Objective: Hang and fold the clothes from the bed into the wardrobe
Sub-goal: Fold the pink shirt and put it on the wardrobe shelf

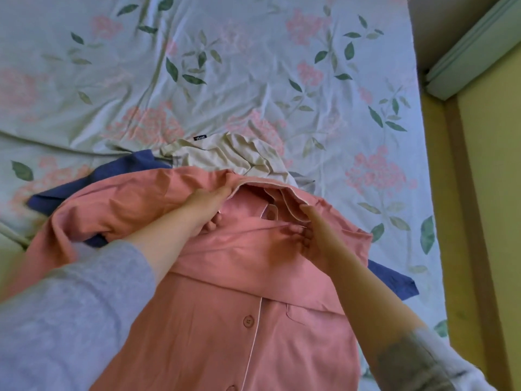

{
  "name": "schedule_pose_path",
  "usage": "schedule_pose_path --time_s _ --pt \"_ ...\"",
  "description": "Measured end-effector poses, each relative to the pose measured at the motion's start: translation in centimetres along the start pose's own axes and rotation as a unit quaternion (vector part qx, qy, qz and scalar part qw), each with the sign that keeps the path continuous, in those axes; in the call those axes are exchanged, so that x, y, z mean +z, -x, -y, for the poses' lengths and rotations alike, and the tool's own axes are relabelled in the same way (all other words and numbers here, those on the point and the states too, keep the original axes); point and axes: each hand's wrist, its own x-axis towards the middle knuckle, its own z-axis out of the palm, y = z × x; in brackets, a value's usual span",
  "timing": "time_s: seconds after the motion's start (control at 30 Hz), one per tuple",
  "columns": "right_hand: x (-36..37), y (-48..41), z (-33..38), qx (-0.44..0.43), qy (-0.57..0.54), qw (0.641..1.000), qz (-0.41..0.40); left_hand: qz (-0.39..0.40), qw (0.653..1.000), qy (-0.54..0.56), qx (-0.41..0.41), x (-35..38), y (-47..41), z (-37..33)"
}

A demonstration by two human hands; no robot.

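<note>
Pink shirt [225, 320] ran off the bottom edge, blue garment [56, 193] was mostly buried under it, left hand [205, 204] fingers partly hidden in its folds, label [200, 138] on beige garment [214, 153] unreadable.

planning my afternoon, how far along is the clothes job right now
Nothing looks done: no folded or hung clothes show. In hand: the pink shirt, gripped near its collar by the left hand and right hand. Left: a beige garment and a blue garment lie crumpled on the bed.
</note>
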Motion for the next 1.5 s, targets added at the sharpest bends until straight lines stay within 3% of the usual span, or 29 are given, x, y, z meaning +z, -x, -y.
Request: schedule_pose_path --time_s 0.13,0.3,0.47,0.57,0.67,0.83,0.93,1.17,1.3,1.5 --pt "-0.2 -1.1 2.3 -0.021 -0.088 0.995 0.04 0.065 0.984 0.162 -0.039 0.1 -0.9 -1.9" --pt "-1.0 -2.2 6.0 -0.109 -0.087 0.989 0.044 0.124 0.946 0.293 0.068 0.4 -1.2 -6.8" --pt "-0.5 -2.2 5.9 -0.142 -0.035 0.989 0.022 0.028 0.975 0.167 0.141 1.4 -1.8 -5.6" --pt "1.4 -1.3 4.9 -0.161 0.006 0.987 0.018 -0.046 0.971 0.112 0.204 -0.3 -2.1 -2.8" --pt "4.8 -0.3 3.1 -0.168 0.042 0.983 0.066 -0.085 0.965 0.055 0.244 -3.7 -1.5 0.7" --pt "12.2 0.7 0.4 -0.162 0.118 0.973 0.112 -0.148 0.968 -0.026 0.199 -10.1 -0.5 7.1" --pt "16.6 1.2 -1.0 -0.156 0.14 0.968 0.14 -0.221 0.95 -0.079 0.204 -13.9 0.0 10.0" --pt "24.6 0.9 -3.6 -0.178 0.252 0.934 0.179 -0.316 0.928 -0.054 0.192 -20.7 0.1 14.7" --pt "28.7 -0.3 -4.7 -0.221 0.367 0.886 0.174 -0.324 0.929 -0.089 0.153 -23.7 -0.5 17.1" --pt "33.1 -1.2 -6.7 -0.283 0.489 0.804 0.185 -0.223 0.958 -0.168 0.067 -26.1 0.1 20.6"
